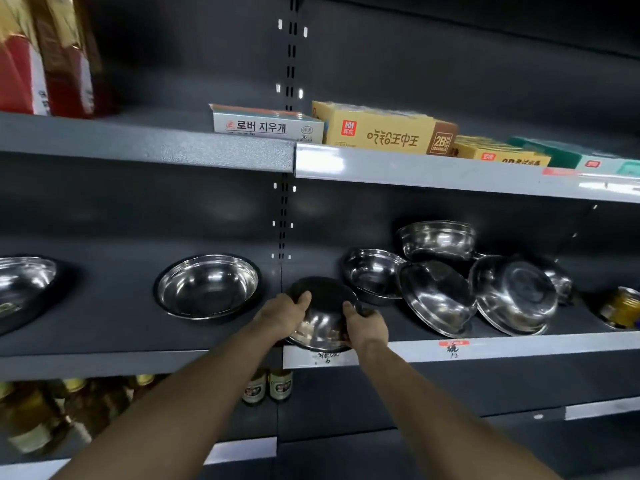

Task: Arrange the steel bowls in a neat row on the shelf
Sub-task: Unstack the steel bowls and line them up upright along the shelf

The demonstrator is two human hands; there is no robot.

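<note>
Both hands grip one steel bowl at the front edge of the middle shelf; it tilts away from me. My left hand holds its left rim and my right hand holds its right rim. Left of it, a steel bowl sits flat on the shelf, and another bowl lies at the far left. To the right, several bowls form a loose heap: one upright, one behind it, and two leaning on their sides.
The upper shelf carries flat boxes and red packages at the left. Bottles stand on the shelf below. A jar sits at the far right of the bowl shelf.
</note>
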